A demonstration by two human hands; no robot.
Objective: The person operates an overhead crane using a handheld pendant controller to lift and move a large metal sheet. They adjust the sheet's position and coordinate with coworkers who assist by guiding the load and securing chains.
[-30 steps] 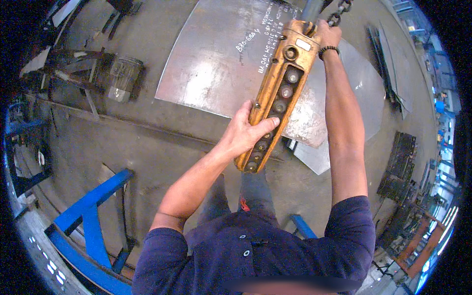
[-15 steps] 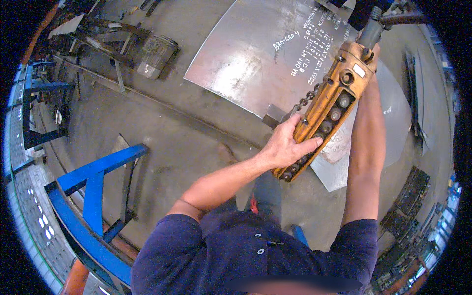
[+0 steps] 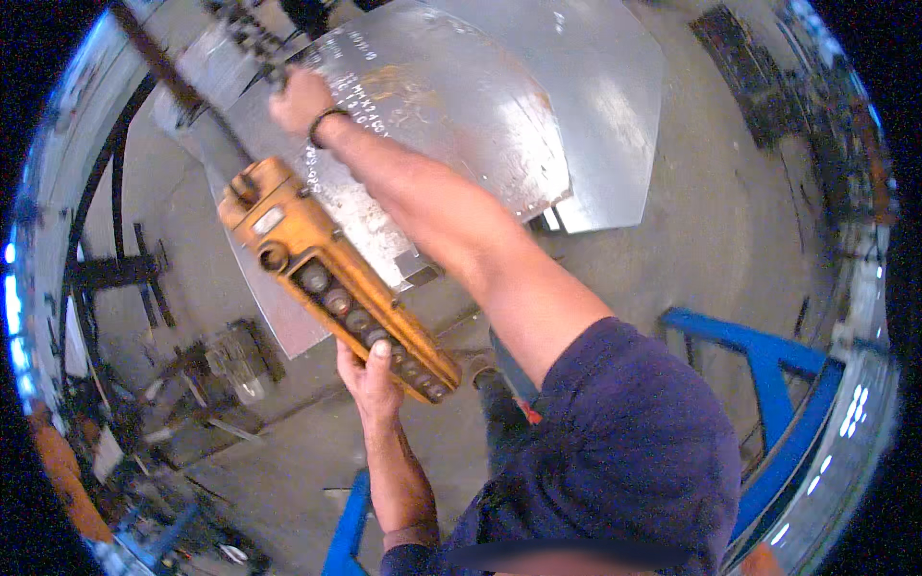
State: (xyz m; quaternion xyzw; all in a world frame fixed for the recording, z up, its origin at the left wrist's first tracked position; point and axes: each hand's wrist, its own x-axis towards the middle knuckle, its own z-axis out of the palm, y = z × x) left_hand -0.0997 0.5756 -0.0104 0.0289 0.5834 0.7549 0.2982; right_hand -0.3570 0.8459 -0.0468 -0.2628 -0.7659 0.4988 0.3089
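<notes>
My left hand (image 3: 375,379) is wrapped round the lower part of a yellow crane pendant control (image 3: 331,274), its thumb resting on one of the round buttons. The pendant tilts, its top toward the upper left, where a dark cable (image 3: 226,130) runs up from it. Across the picture stretches my right arm, and my right hand (image 3: 303,101), with a dark band at the wrist, is closed on a hanging metal chain (image 3: 254,40). Motion blurs the chain and those fingers somewhat. Below both hands lies a large steel plate (image 3: 471,125) with white handwriting.
A second grey plate (image 3: 615,96) lies beneath the first one's edge. Blue steel frames stand at the right (image 3: 764,360) and lower left (image 3: 348,528). Dark metal parts (image 3: 735,72) lie at the upper right, and a bundle of scrap (image 3: 240,360) at the left.
My view has turned, so the plate and blue frame appear elsewhere. My right hand has left the pendant's top and holds the chain. My left hand still grips the pendant, which now leans left.
</notes>
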